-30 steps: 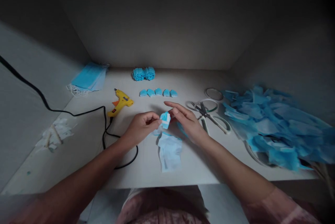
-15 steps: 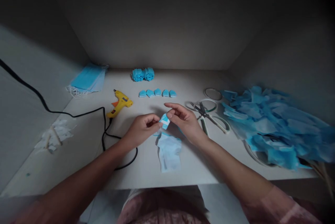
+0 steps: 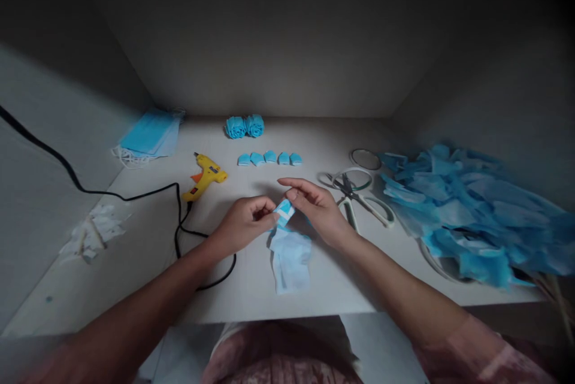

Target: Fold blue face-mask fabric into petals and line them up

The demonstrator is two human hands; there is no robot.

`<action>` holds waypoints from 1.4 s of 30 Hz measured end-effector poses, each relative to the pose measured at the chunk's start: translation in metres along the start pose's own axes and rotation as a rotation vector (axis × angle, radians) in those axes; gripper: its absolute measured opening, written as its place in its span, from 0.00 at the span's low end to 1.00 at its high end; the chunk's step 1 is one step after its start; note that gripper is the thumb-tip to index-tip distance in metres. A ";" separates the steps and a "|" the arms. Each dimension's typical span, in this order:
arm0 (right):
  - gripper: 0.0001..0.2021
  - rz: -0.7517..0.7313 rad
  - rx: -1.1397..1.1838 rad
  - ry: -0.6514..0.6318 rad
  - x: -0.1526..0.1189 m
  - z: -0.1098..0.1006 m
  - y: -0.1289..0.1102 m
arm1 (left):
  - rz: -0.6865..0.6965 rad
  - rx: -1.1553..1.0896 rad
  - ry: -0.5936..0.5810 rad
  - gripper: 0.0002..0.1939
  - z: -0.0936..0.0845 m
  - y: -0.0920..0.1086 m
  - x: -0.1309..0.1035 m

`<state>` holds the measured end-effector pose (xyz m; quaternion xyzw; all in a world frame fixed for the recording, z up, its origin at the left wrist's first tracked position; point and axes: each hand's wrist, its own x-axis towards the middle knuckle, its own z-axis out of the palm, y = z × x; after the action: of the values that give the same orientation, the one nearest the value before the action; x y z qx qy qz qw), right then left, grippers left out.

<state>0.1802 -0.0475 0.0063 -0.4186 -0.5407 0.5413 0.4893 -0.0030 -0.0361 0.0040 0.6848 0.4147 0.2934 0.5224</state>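
Observation:
Between my two hands is a small folded piece of blue and white mask fabric (image 3: 284, 212). My left hand (image 3: 245, 220) pinches its left edge between thumb and fingers. On the upper right edge, the thumb and fingertips of my right hand (image 3: 318, 207) close on the same piece, with the index finger stretched out above. Just below lie loose pale blue fabric pieces (image 3: 291, 261) on the white tabletop (image 3: 251, 294). Beyond my hands, several small folded blue petals (image 3: 269, 157) stand in a row, and behind them sit two rolled blue fabric flowers (image 3: 245, 126).
A yellow glue gun (image 3: 205, 175) with a black cord (image 3: 153, 193) lies left. White-handled scissors (image 3: 354, 197) and rolls of tape (image 3: 365, 159) are at right, beside a heap of blue fabric pieces (image 3: 476, 210). Face masks (image 3: 150, 133) lie back left; white scraps (image 3: 96, 231) lie nearer.
The folded piece has turned a little, and its white strip now shows as a V-shaped band. My right fingers have shifted slightly along its upper edge.

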 end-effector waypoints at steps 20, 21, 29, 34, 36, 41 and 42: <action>0.20 -0.041 -0.042 -0.103 -0.001 0.001 0.006 | -0.055 -0.186 0.086 0.11 -0.005 0.010 0.002; 0.19 -0.044 -0.070 -0.104 -0.002 0.001 0.006 | -0.059 -0.186 0.088 0.11 -0.005 0.010 0.002; 0.18 -0.069 -0.149 -0.116 -0.004 -0.001 0.005 | -0.023 -0.137 0.093 0.10 -0.002 0.006 0.004; 0.18 -0.042 -0.077 -0.106 -0.003 0.000 0.003 | 0.001 -0.096 0.086 0.10 0.000 0.000 0.003; 0.19 -0.035 -0.048 -0.117 -0.003 0.001 0.004 | 0.000 -0.069 0.080 0.10 0.000 -0.002 0.002; 0.18 -0.066 -0.059 -0.090 -0.002 0.002 0.003 | -0.012 -0.086 0.074 0.16 -0.003 0.004 0.001; 0.18 -0.076 -0.064 -0.082 -0.002 0.001 0.002 | -0.015 -0.094 0.075 0.17 -0.004 0.006 0.001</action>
<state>0.1792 -0.0495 0.0042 -0.3908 -0.5929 0.5214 0.4732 -0.0042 -0.0339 0.0112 0.6449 0.4247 0.3343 0.5403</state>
